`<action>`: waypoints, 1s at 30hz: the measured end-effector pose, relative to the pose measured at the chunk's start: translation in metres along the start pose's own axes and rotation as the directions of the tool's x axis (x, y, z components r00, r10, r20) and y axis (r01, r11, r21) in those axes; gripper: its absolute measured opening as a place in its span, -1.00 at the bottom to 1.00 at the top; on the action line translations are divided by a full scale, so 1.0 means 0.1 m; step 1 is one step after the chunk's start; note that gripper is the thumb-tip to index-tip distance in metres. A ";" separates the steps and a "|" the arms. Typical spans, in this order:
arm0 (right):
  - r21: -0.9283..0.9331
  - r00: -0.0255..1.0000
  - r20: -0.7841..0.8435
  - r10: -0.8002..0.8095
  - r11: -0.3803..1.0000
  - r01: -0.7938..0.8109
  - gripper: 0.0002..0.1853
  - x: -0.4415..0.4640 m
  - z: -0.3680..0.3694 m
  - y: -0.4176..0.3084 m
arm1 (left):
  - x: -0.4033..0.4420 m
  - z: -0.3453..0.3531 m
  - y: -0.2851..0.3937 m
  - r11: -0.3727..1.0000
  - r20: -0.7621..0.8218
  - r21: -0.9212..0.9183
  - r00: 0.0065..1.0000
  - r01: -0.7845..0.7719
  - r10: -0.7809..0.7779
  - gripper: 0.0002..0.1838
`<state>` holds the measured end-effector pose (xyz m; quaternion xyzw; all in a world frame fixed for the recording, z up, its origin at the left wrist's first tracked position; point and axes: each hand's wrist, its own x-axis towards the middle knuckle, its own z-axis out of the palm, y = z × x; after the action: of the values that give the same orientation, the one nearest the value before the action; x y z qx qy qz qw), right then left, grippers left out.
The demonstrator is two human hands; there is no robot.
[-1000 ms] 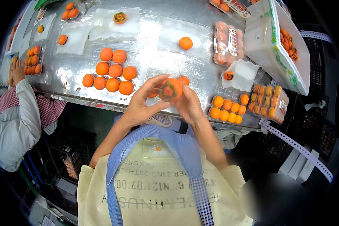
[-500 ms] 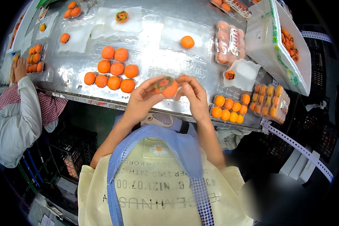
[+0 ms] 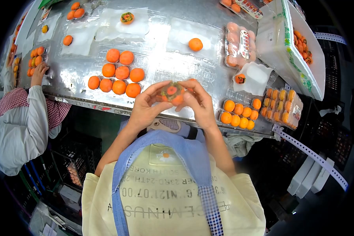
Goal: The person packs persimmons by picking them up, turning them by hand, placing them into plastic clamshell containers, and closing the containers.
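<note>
A persimmon (image 3: pixel 172 93) with its leafy calyx turned up is held between my two hands, just above the table's front edge. My left hand (image 3: pixel 146 105) grips it from the left, fingers behind and thumb in front. On its right side, my right hand (image 3: pixel 200 103) touches it with curled fingers and thumb. Part of another orange fruit shows behind my right fingers. To the left, a clear tray (image 3: pixel 100 74) carries several orange persimmons in rows. Right of my hands lies a tray of smaller orange fruit (image 3: pixel 239 108). A single persimmon (image 3: pixel 195 44) rests on a white sheet beyond.
At the right stand a white foam box (image 3: pixel 281 51) of fruit, a closed fruit pack (image 3: pixel 240 45) and stacked packs (image 3: pixel 283 103). A co-worker's hand (image 3: pixel 38 74) touches a fruit tray at the far left. A perforated strap (image 3: pixel 310 155) crosses the lower right.
The persimmon has turned in my hands and shifted slightly left, its calyx now facing up. My right hand has drawn in around its side. The co-worker's hand has moved right to the tray.
</note>
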<state>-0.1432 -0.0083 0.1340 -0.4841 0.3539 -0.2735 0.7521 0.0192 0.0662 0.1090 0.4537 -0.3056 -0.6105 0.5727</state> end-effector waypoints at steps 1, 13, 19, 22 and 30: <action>0.015 1.000 -0.003 0.007 1.000 -0.007 -0.63 0.00 0.00 -0.01 | 0.00 0.00 0.00 1.000 0.002 0.006 1.000 0.001 -0.001 -0.43; -0.195 0.978 0.023 -0.207 0.959 0.208 -0.51 -0.01 0.01 0.08 | -0.01 0.01 0.07 0.974 0.061 -0.223 0.998 0.041 -0.027 -0.40; -0.437 0.917 0.132 -0.377 0.808 0.395 -0.47 0.00 0.01 0.03 | 0.00 -0.05 0.00 0.952 0.036 -0.267 0.989 0.150 -0.146 -0.43; -0.263 0.952 0.066 -0.298 0.916 0.305 -0.48 -0.02 0.01 0.03 | -0.02 -0.06 0.02 0.970 0.047 -0.237 0.998 0.050 -0.039 -0.45; -0.044 0.998 0.056 -0.007 0.999 0.009 -0.53 -0.02 -0.06 0.03 | -0.05 0.02 0.01 0.944 -0.005 0.086 0.947 -0.319 0.321 -0.48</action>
<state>-0.1489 -0.0086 0.1301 -0.5094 0.3369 -0.2551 0.7496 0.0178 0.0701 0.1117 0.4275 -0.3954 -0.4917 0.6475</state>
